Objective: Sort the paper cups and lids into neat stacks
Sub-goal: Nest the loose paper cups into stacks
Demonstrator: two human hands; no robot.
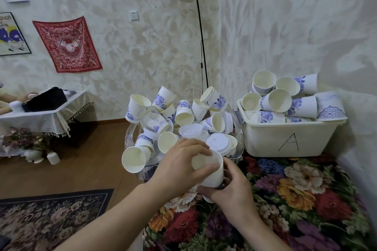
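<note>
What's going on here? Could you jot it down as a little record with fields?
left hand: grips the rim of the top cup
right hand: holds the cup stack from below
clear basket: heaped with loose cups and white lids
white bin: marked A, full of cups
tablecloth: floral, under basket and bin
progress: one stack begun, most cups unsorted

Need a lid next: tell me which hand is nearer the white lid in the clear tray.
Left. The left hand sits just below the white lid; the right hand is lower, under the cup stack.
</note>
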